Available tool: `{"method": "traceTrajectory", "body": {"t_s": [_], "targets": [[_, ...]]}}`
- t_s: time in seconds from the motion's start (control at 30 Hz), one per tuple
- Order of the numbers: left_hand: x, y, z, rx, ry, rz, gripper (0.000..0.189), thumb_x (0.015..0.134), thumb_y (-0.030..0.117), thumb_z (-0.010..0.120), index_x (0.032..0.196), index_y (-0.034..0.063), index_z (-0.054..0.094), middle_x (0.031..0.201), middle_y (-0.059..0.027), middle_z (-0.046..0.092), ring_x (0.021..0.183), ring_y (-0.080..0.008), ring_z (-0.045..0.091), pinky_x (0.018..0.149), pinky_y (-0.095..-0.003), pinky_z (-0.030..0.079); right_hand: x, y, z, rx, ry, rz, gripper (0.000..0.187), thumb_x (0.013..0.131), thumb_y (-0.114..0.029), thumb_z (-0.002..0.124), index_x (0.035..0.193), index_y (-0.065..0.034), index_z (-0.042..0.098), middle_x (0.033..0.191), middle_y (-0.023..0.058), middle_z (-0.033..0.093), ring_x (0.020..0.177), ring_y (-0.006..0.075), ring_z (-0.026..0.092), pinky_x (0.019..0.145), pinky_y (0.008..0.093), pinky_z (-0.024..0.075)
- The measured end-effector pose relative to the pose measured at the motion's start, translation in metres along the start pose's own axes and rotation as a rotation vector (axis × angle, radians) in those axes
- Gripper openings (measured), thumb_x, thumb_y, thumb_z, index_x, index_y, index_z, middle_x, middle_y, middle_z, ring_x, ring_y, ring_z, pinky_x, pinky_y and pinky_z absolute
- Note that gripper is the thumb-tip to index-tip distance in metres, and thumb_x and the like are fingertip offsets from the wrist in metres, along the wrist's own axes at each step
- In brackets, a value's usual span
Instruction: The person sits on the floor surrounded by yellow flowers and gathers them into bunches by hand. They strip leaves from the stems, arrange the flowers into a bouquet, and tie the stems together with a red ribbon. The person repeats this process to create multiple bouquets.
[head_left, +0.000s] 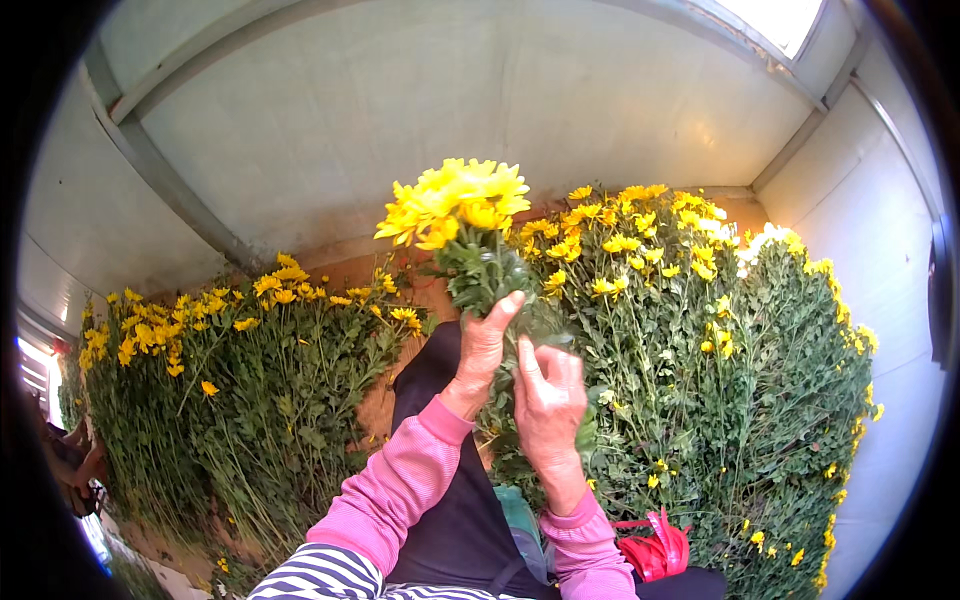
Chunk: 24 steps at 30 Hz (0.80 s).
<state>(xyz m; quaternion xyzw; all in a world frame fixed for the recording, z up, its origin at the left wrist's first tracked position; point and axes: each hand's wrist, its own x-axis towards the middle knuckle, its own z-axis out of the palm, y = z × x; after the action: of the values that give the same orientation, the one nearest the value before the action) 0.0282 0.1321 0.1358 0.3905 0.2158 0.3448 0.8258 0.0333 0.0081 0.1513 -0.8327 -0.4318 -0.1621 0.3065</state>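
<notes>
My left hand (484, 345) is closed around the leafy stems of a bunch of yellow chrysanthemums (457, 202), blooms pointing up and away from me. Just right of it and a little lower, my right hand (550, 390) has its fingers bent close to the leaves below the blooms; blur there hides whether it grips anything. Behind and to the right lies a large heap of cut chrysanthemums (675, 360) with green stems. A bundle of red plastic ties or ribbon (656, 547) rests beside my right forearm.
Another heap of cut chrysanthemums (255, 397) lies to the left on a brown floor (379, 409). Pale wall panels (465, 97) with metal framing stand ahead and at the right. My dark-clothed leg (450, 510) is between the heaps. Part of another person (75, 465) shows at the far left.
</notes>
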Motion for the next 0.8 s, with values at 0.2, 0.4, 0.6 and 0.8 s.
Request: {"method": "traceTrajectory", "body": {"t_s": [0.2, 0.4, 0.6, 0.8], "targets": [[0.005, 0.000, -0.019, -0.105, -0.231, -0.156, 0.039, 0.091, 0.041, 0.058, 0.072, 0.0075, 0.053, 0.073, -0.0058, 0.060, 0.068, -0.0157, 0.056, 0.069, -0.0278, 0.046, 0.024, 0.056, 0.019, 0.697, -0.266, 0.611, 0.072, 0.091, -0.044, 0.061, 0.140, 0.0014, 0.034, 0.124, 0.0209, 0.055, 0.104, 0.0276, 0.058, 0.091, 0.0395, 0.0449], [-0.008, 0.019, -0.004, -0.343, -0.330, -0.323, 0.040, 0.093, 0.043, 0.056, 0.072, 0.0089, 0.050, 0.062, -0.0022, 0.049, 0.065, -0.0174, 0.054, 0.066, -0.0292, 0.046, 0.019, 0.081, 0.019, 1.572, -0.269, 0.808, 0.025, 0.093, -0.015, 0.063, 0.114, -0.0024, 0.065, 0.099, 0.0006, 0.067, 0.084, 0.0063, 0.061, 0.076, 0.0226, 0.0497], [0.001, 0.007, -0.011, -0.220, -0.299, -0.295, 0.045, 0.090, 0.046, 0.060, 0.068, 0.0094, 0.048, 0.059, -0.0009, 0.048, 0.053, -0.0128, 0.050, 0.055, -0.0266, 0.044, 0.017, 0.094, 0.002, 1.773, -0.149, 0.903, 0.017, 0.096, -0.025, 0.059, 0.105, -0.0101, 0.060, 0.089, -0.0014, 0.058, 0.073, 0.0081, 0.054, 0.060, 0.0211, 0.0449], [0.009, 0.013, -0.026, -0.173, -0.154, -0.215, 0.043, 0.092, 0.043, 0.058, 0.066, 0.0099, 0.046, 0.056, -0.0001, 0.044, 0.051, -0.0121, 0.049, 0.050, -0.0267, 0.043, 0.034, 0.176, -0.055, 1.843, 0.356, 1.006, 0.012, 0.093, -0.025, 0.059, 0.098, -0.0149, 0.056, 0.070, -0.0067, 0.050, 0.050, 0.0029, 0.040, 0.039, 0.0171, 0.0332]]}}
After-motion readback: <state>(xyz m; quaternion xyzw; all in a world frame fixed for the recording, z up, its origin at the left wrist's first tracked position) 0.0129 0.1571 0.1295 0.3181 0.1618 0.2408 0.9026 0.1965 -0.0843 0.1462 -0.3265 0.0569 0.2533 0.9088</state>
